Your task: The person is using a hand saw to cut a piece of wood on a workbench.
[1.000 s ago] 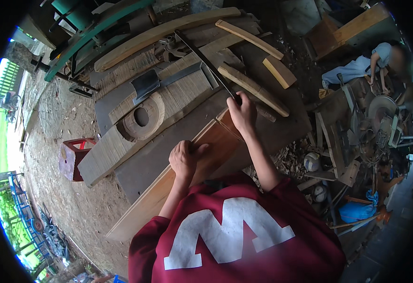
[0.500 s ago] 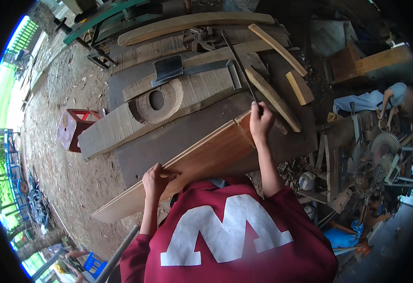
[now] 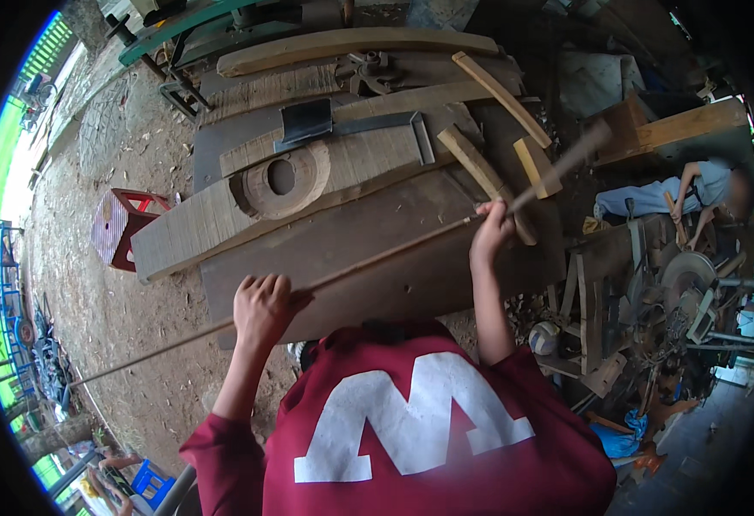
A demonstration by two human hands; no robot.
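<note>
A long, thin wooden board [image 3: 377,258] is turned almost edge-on, slanting across in front of my body from lower left to upper right. My left hand [image 3: 263,308] is closed over its middle, fingers bent round the edge. My right hand [image 3: 490,234] is closed at the board's right end, gripping a long thin tool [image 3: 566,162] that sticks out to the upper right, smeared by motion. Its exact kind cannot be made out. Beyond the board lies a thick wooden plank [image 3: 187,222] with a round recess and hole.
A dark worktable [image 3: 394,301] carries curved wood strips [image 3: 501,99], a metal clamp-like part [image 3: 372,73] and a black angled piece [image 3: 306,120]. A red stool [image 3: 123,228] stands left. At right, another person [image 3: 695,189] handles wood beside machinery [image 3: 686,275].
The board has tilted from showing its broad face to nearly edge-on. The tool in my right hand has swung to the right. My left hand has shifted up and left.
</note>
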